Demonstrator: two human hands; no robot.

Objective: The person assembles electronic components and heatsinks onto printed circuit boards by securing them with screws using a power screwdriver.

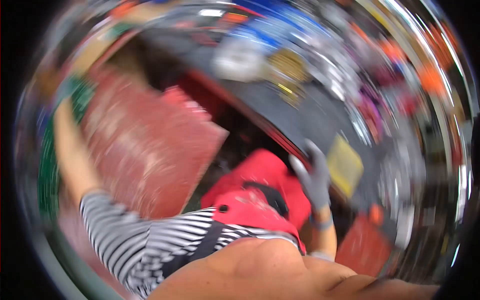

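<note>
The whole picture is smeared by motion. My right hand [316, 175], in a grey glove, is beside the edge of a dark grey tabletop [260, 95]. Its thumb and fingers stand apart, and I see nothing held in them. A yellow block-like thing [345, 166] lies just to its right. My left arm stretches out to the far left, past a worn red board [145, 145]. At its end, my left hand [66, 90] is a blur near a green thing [82, 97]; its fingers cannot be made out.
On the dark tabletop stand a white rounded thing [240, 61] and a gold-coloured round thing [287, 70]. Blurred clutter in orange, purple and silver fills the right side. A red surface [365, 245] shows at the lower right. I wear a red apron [255, 195].
</note>
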